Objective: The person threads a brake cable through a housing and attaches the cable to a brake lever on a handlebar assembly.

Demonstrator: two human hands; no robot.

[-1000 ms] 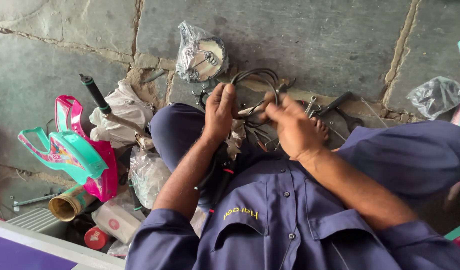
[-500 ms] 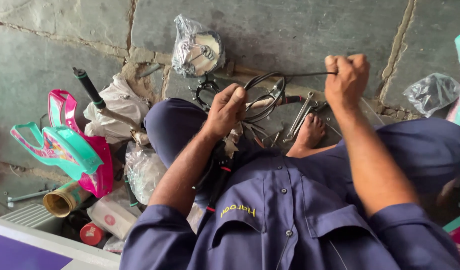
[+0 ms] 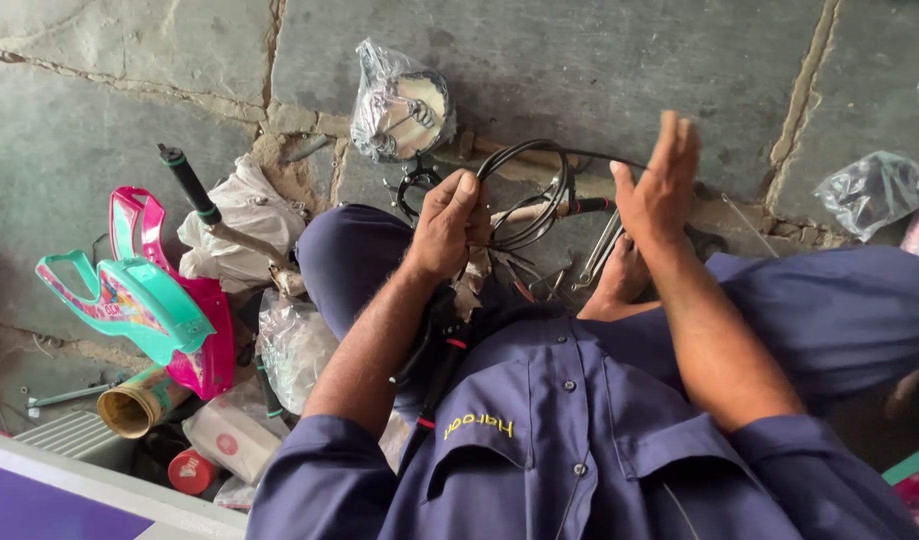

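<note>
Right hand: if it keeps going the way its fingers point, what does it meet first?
Likely only bare grey stone floor. The open right hand points up-frame, past the thin black cable at its palm; depth unclear.

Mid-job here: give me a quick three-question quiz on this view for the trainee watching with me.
1. True or false: the left hand grips the coiled black cables.
2. What lies on the stone floor just beyond the cables? A) a clear plastic bag with a round part inside; B) a red bucket; C) a wooden box.
3. Fill in: the right hand is raised with its fingers ____.

Key
1. True.
2. A, the plastic bag.
3. Open; a thin cable runs to it, though whether it is pinched cannot be told.
</note>
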